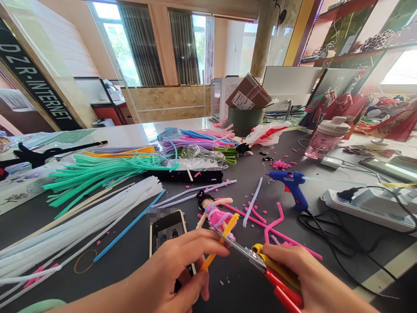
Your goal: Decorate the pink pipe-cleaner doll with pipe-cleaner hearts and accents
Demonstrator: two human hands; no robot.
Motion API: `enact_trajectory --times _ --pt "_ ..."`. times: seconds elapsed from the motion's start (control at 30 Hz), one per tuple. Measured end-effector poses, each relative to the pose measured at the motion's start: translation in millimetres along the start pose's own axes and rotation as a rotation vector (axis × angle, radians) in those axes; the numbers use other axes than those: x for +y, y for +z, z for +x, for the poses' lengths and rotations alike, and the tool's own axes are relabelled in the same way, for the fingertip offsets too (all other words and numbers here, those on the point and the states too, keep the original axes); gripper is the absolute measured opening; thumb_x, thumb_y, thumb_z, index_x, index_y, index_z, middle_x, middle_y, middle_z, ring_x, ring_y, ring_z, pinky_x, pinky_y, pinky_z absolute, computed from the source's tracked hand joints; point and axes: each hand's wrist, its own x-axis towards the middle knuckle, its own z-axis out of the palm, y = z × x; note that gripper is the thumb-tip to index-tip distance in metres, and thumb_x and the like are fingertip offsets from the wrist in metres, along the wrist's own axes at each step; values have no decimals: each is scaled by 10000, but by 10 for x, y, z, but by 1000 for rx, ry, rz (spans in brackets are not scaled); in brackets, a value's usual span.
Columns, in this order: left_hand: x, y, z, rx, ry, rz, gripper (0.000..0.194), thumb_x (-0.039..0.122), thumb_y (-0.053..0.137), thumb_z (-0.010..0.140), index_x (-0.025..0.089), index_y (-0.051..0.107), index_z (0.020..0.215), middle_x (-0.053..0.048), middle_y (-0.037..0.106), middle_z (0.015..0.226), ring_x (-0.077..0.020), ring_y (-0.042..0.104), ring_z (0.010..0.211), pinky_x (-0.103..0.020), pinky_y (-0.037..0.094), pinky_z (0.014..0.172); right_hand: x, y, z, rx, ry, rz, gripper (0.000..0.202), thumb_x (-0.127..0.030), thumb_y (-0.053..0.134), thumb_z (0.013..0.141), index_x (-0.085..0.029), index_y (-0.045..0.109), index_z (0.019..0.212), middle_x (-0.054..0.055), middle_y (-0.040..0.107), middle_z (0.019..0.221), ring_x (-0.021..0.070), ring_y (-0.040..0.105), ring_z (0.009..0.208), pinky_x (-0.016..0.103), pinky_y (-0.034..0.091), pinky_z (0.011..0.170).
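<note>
My left hand (182, 261) pinches an orange pipe cleaner (232, 224) between thumb and fingers. In my right hand (299, 265) is a pair of scissors (249, 254) with red and yellow handles. Its blades lie across the orange pipe cleaner, close to my left fingertips; whether they are fully closed I cannot tell. Just beyond the blades lies a small doll (213, 211) with black hair and a pink dress, made of fuzzy stems. Partly covered by my left hand, a phone (167, 221) rests on the dark table.
Bundles of white (97, 221) and green pipe cleaners (97, 174) spread across the left. A blue glue gun (291, 184), a power strip (368, 211) and black cables sit at right. Behind them stands a pink bottle (325, 139). Pink pipe cleaners (276, 230) and scraps lie near the doll.
</note>
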Motion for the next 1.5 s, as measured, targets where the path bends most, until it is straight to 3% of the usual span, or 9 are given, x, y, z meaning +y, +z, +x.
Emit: enact_trajectory --times 0.27,0.53,0.7,0.87,0.93,1.0,1.13,1.3,1.5 --pt "-137 54 -29 22 74 -77 445 131 451 927 407 544 1263 -39 514 1401 -94 697 685 -146 583 587 -139 -9 32 -2 36 -72 170 -353 724 672 -196 659 657 -28 577 576 149 518 597 224 462 602" --pt "-140 74 -26 17 41 -175 427 153 441 929 417 524 1255 -34 499 1357 -104 675 701 -164 580 549 -152 14 58 -104 116 43 107 -292 687 697 -192 659 671 -65 586 532 109 473 528 210 370 528" --pt "-16 49 -42 45 -147 -241 203 319 542 917 288 544 1118 -31 608 996 -156 664 726 -244 588 638 -159 -4 68 -141 161 14 121 -300 714 674 -191 670 704 -56 624 576 122 524 583 211 368 540" --pt "66 -24 4 235 -138 -295 318 470 601 886 275 527 1125 -53 629 1098 -174 643 826 -281 564 721 -160 26 53 -177 182 -1 82 -248 678 697 -203 610 688 -69 627 584 111 549 564 198 347 493" --pt "85 -69 42 265 -97 -216 346 439 643 867 296 550 1169 -57 630 1141 -199 633 924 -317 554 816 -164 47 51 -174 136 -43 78 -255 645 731 -207 602 688 -71 620 579 106 544 552 201 340 489" --pt "109 -116 88 203 -45 -120 340 370 654 869 311 593 1198 -52 650 1155 -220 622 998 -345 534 887 -169 66 60 -167 83 -118 121 -282 640 748 -204 596 666 -63 618 577 106 535 546 208 339 494" --pt "145 -161 177 95 3 -20 269 222 641 862 257 690 1124 -35 710 1079 -201 642 929 -315 536 863 -161 95 92 -143 21 -277 106 -275 655 736 -198 612 677 -35 657 633 108 526 555 215 345 504" --pt "70 -131 210 141 -24 -64 278 139 620 815 243 704 1059 -17 705 1012 -174 655 855 -267 542 780 -166 105 111 -138 4 -354 61 -261 647 740 -213 621 712 -21 688 681 116 578 558 212 363 503" --pt "-30 -202 194 244 -137 -17 278 242 659 788 233 689 1064 -32 695 994 -195 647 805 -322 544 763 -234 79 162 -111 27 -410 47 -212 629 681 -232 588 668 -21 696 672 143 608 561 225 383 497"
